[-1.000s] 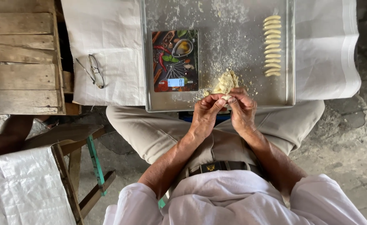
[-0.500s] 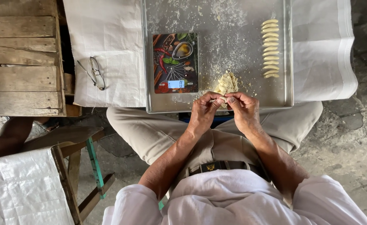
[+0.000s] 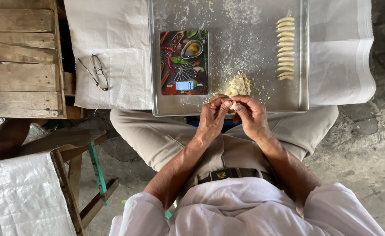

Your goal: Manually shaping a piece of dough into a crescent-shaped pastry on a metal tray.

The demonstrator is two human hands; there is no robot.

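My left hand [image 3: 211,116] and my right hand [image 3: 252,114] meet at the near edge of a floured metal tray [image 3: 262,8], fingers pinched together on a small piece of pale dough [image 3: 232,105]. Just beyond the fingertips a lump of crumbly dough [image 3: 239,84] rests on the tray. At the tray's right side lies a column of several shaped dough pieces [image 3: 285,48]. A flat kitchen scale [image 3: 184,62] with a colourful picture top and a lit display sits on the tray's left part.
The tray lies on a white woven sheet [image 3: 113,52] over a table. Folded glasses [image 3: 96,71] rest on the sheet to the left. A wooden pallet [image 3: 19,57] is at far left, a wooden stool [image 3: 76,150] lower left, stone floor [image 3: 367,144] to the right.
Both hands have drawn slightly toward me, away from the dough lump, and stay pressed together on the small piece. The view has shifted a little.
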